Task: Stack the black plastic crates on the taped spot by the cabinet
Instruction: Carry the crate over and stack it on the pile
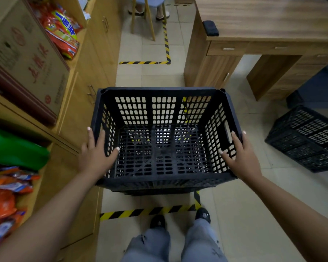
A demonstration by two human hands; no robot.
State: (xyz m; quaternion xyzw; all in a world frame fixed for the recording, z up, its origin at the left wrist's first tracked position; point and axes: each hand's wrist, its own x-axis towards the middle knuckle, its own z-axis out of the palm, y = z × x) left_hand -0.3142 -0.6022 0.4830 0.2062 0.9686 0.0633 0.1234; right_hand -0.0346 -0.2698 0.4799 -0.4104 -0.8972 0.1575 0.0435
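Left hand [95, 154] | right hand [240, 154] | flat open grip on perforated crate [163, 186] walls

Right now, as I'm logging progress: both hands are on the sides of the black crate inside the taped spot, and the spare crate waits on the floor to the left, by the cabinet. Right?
Not quite. The head view shows the spare crate on the floor to the right, near the desk, not by the cabinet. The rest holds: left hand and right hand rest on the sides of the black crate inside the taped spot.

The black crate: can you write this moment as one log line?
left hand flat on crate | right hand flat on crate | second crate on floor
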